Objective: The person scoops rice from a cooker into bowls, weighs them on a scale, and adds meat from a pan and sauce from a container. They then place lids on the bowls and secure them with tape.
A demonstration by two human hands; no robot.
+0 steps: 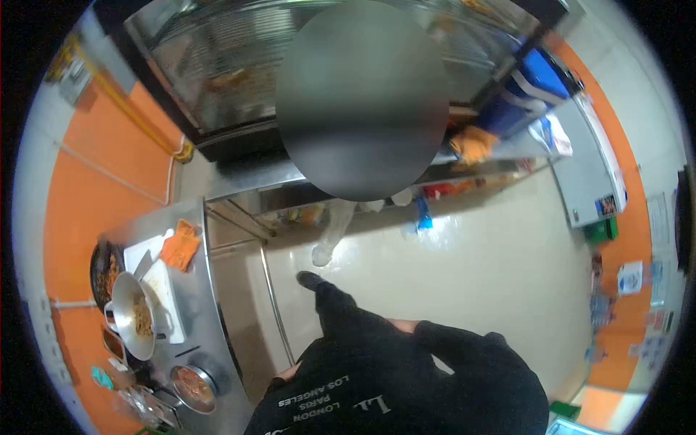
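Only a small part of my right hand shows past the black sleeve, in front of my body; its fingers are hidden. My left hand peeks out at the edge of my dark sweater, low and close to the steel table; its fingers do not show either. Whether either hand holds anything is hidden. On that table, to my left, stand a large pot with food in it, a white cutting board, a knife and an orange cloth.
A pan of reddish food and a dark pan share the left table. Ahead is a glass-fronted cabinet on a steel counter, partly covered by a blurred oval. A plastic bag hangs beneath. At right stands a grey-white appliance.
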